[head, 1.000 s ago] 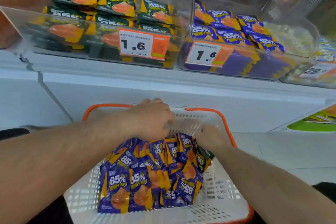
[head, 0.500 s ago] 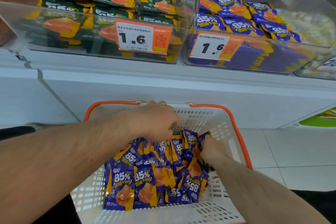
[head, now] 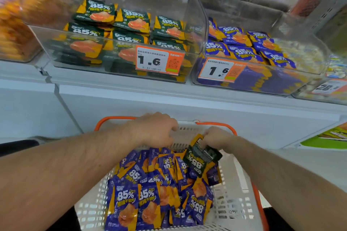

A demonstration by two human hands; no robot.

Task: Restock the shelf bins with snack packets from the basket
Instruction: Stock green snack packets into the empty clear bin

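White shelf (head: 116,80) runs across the top, with clear bins sitting side by side on it. At the far left, a bin of orange snacks (head: 13,30) is blurry and cut off by the edge. Next comes the green bin (head: 120,43), stacked with green packets, with a price tag (head: 159,60) on its front. Just beside it, the purple bin (head: 249,73) holds purple packets and has its own tag (head: 221,70). A see-through wall stands between these two bins. Farther right, another bin is too blurry to read.

Below the shelf sits the white basket (head: 238,199) with an orange rim. Purple packets (head: 150,189) fill its middle; bare room shows along its right side.

The left hand (head: 155,131) is over the far end of the basket, fingers curled down. I cannot tell if its grip holds anything. The right hand (head: 216,138) pinches a green packet (head: 201,157), lifted just above the purple pile. Both arms cross over the basket's near corners.
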